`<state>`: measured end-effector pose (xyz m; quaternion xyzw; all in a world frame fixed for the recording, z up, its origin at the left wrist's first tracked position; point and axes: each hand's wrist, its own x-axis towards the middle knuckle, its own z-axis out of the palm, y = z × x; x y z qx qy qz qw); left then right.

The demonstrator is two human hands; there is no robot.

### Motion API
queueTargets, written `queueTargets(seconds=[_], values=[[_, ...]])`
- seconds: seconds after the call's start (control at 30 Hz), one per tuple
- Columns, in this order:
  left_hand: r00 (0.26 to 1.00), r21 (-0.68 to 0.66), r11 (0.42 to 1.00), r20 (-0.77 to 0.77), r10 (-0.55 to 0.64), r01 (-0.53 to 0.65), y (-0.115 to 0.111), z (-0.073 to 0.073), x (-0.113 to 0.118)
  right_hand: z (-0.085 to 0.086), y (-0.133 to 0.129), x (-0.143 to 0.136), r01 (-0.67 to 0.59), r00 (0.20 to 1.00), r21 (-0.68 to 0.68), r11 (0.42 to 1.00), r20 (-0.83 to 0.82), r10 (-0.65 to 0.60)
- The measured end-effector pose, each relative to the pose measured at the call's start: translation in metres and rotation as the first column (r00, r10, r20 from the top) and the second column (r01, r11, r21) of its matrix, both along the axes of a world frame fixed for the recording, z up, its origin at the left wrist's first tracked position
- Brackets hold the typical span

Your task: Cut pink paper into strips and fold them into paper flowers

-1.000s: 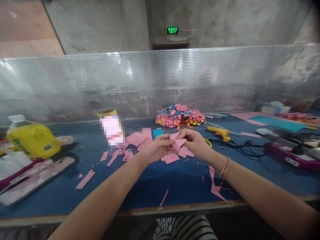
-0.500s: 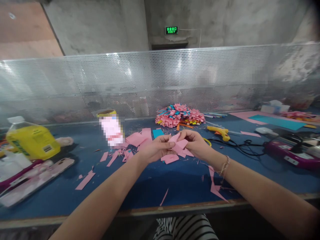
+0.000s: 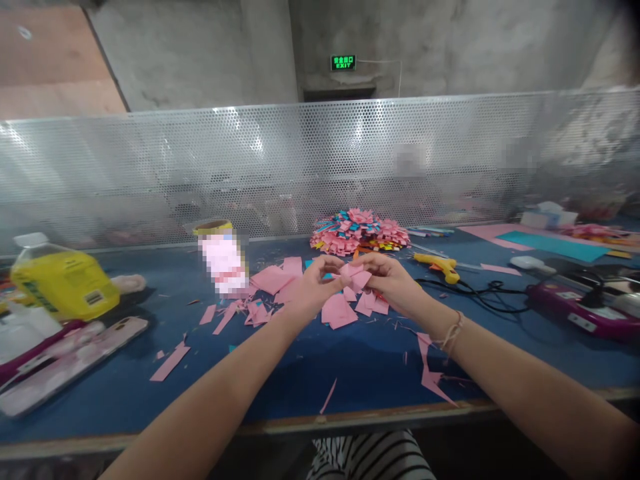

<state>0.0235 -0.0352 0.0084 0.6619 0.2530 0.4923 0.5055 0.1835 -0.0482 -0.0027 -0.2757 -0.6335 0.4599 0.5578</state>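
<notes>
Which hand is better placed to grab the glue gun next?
Likely the right hand: the glue gun lies close by, to its right. The left hand is farther off, across the pink paper that both hold.

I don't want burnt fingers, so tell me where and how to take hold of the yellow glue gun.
Best gripped by its handle, coming from the near right: the yellow glue gun appears to lie flat, handle bent toward the viewer, nozzle pointing left. The right hand is nearest but holds folded pink paper.
</notes>
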Motion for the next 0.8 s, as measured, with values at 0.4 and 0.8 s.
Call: queueTargets(seconds=[0.4, 0.8], values=[[0.961, 0.277, 0.936, -0.108, 0.253, -0.216, 0.000, 0.003, 0.000, 0.001, 0.005, -0.003, 0.021, 0.999, -0.069, 0.997, -0.028, -0.023], [0.938, 0.426, 0.869, -0.114, 0.327, -0.252, -0.008, 0.006, 0.003, 0.004, -0.003, -0.011, 0.114, 0.993, 0.135, 0.984, -0.043, -0.109]])
